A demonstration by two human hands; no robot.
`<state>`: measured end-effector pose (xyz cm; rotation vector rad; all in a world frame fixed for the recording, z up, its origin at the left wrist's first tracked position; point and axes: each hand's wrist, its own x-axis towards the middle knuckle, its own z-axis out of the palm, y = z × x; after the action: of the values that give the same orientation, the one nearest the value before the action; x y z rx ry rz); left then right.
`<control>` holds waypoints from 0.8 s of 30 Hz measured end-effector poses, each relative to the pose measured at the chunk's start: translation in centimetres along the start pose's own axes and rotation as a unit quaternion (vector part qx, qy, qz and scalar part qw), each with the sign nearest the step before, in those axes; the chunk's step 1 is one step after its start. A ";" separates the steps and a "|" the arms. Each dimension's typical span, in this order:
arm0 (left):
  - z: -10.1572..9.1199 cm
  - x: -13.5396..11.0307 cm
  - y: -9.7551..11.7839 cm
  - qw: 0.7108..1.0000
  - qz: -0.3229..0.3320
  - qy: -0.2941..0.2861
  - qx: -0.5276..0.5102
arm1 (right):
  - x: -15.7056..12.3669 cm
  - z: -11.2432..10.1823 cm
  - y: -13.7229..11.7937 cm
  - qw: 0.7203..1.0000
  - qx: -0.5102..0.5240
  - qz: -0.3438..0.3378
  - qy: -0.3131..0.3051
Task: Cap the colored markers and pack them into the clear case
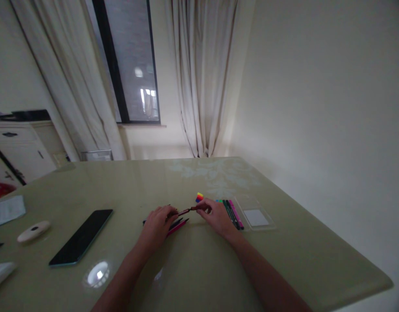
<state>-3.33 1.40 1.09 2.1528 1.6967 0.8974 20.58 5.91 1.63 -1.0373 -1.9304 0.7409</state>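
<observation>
Item: dark red pen (183,212), held just over the table (137,182), between the two hands. Its tip end points toward a matching cap (194,208); whether the two touch is too small to tell.

Left hand (158,225): grasping the pen's body between thumb and fingers.

Right hand (217,215): pinching the cap by thumb and fingertips.

Loose pens: one pink pen (177,227), lying beside the left hand; at least one dark pen just beside it, partly covered. Full count hidden by the hand.

Beyond the right hand: one small multicoloured block (199,197), near the fingers.

To the right: one clear plastic case (250,203), spread flat. Pens inside, side by side, include a magenta pen (236,214) and dark ones, partly behind the right hand. White insert (256,217) in the other half.

Progress, as judged: part-way. Several pens lie in the case; the dark red one is in hand, its cap apparently not seated, and the loose ones lie outside.

Further left: black-screened device (80,238), flat; white oval object (33,232); pale sheet (7,211).

Behind: window (134,56); pale curtains (206,73); white cabinet (17,145).
</observation>
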 end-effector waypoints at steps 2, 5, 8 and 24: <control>0.0 0.0 0.1 1.000 0.004 -0.001 -0.019 | 0.0 0.0 0.0 1.000 0.006 -0.003 -0.001; 0.1 0.1 0.2 0.998 0.011 -0.003 -0.066 | 0.0 0.2 0.2 0.999 0.040 -0.004 -0.004; 0.4 0.1 0.3 0.994 0.008 -0.010 -0.112 | 0.0 0.6 0.6 0.996 0.087 0.002 -0.004; 2.2 -0.3 3.1 0.970 -0.012 0.039 -0.239 | 0.1 3.0 -0.6 0.931 0.338 0.135 0.017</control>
<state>0.36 0.59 0.99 1.7903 1.3548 1.2477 17.77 5.33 0.65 -0.8620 -1.3382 1.4073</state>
